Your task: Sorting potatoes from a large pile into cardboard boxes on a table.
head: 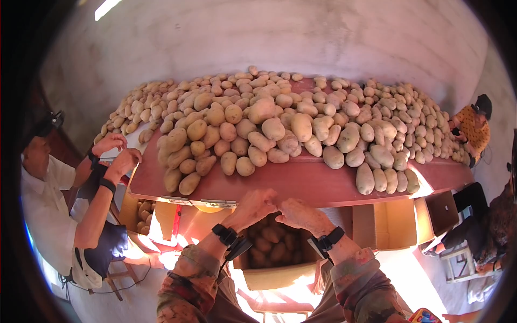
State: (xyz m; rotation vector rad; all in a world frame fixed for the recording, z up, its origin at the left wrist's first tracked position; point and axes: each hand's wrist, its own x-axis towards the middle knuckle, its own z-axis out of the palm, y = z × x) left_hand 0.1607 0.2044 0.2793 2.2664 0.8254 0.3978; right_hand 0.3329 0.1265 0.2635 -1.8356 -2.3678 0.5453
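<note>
Both my hands meet above the near edge of a red table [307,189]. My left hand [255,206] has its fingers bent in toward my right hand [303,216]; whether anything small lies between them is hidden. A wide heap of potatoes [272,129] covers much of the table beyond my hands. Several potatoes [387,180] lie in a row near the front edge, to the right. Below my hands, between my legs, an open cardboard box [278,278] holds more potatoes [274,242].
A person [52,194] in a white shirt sits at the left, hands at the table. Another person [476,125] is at the far right end. Cardboard boxes stand below the edge, one with potatoes at left [161,220], others at right [394,226]. A wooden stool [460,262] stands at right.
</note>
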